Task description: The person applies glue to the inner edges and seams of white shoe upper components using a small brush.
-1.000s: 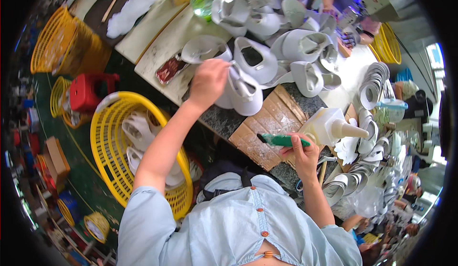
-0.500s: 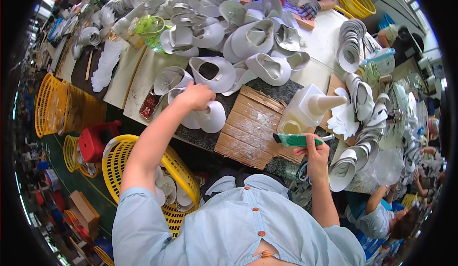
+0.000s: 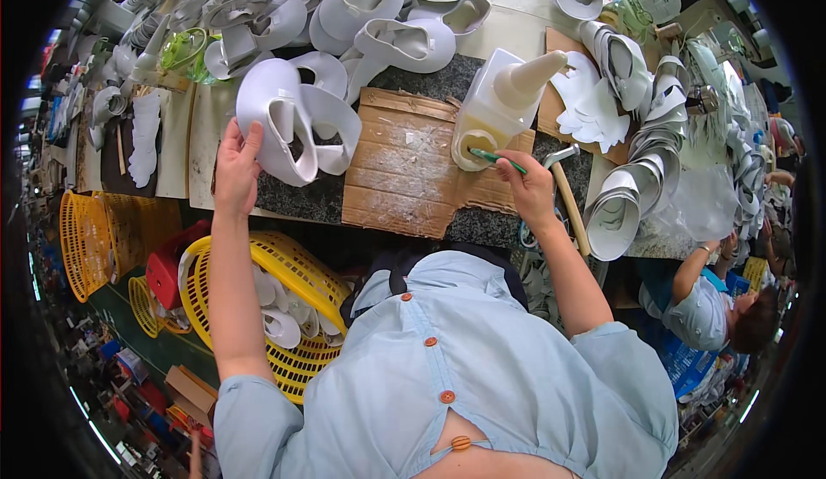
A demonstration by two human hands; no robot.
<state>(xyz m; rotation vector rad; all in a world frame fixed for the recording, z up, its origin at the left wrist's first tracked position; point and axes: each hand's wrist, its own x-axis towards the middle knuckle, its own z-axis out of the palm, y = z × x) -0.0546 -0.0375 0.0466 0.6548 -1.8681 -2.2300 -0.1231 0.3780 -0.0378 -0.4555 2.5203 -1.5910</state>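
Note:
My left hand grips a white shoe upper by its edge, thumb on the near side, raised over the left end of the dark stone slab. Between my right fingers is a green-handled brush. My right hand angles it so that its tip is inside the round opening of a translucent plastic glue bottle, which hides the bristles. The bottle stands at the right of a worn, white-stained cardboard sheet. More uppers lie just beyond the raised one.
A hammer with a wooden handle lies right of my right hand. Stacked white uppers and a pile of white cut pieces are farther right. Below the table's left edge stands a yellow basket containing pale pieces. Another person is at the right.
My left hand has picked up an upper and drawn it left. My right hand has swung the brush toward the bottle, its tip now in the opening. The view has shifted.

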